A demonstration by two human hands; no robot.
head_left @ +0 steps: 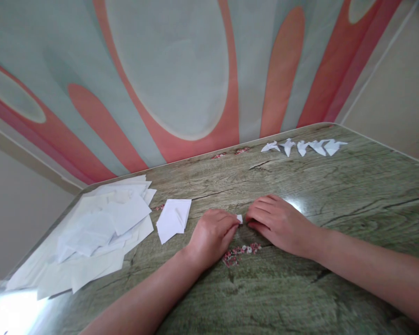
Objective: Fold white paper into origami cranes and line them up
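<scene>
Paper piece [239, 219] | exposed end faces right hand [277, 224] | long axis hidden | left hand [213, 236] pinching it | right's grip: cannot tell

Table [300, 288] before me, wall [167, 70] behind its far edge. On table, at left side: pile of papers [101, 228]. Just right of pile: small paper stack [172, 218]. My left hand [211, 235] is right of this stack, somewhat nearer to me. Small paper piece [239, 219] at left fingertips, between my two hands. My right hand [279, 225] just right of piece. Behind right hand, near far edge: row of folded figures [302, 148], side by side.
</scene>
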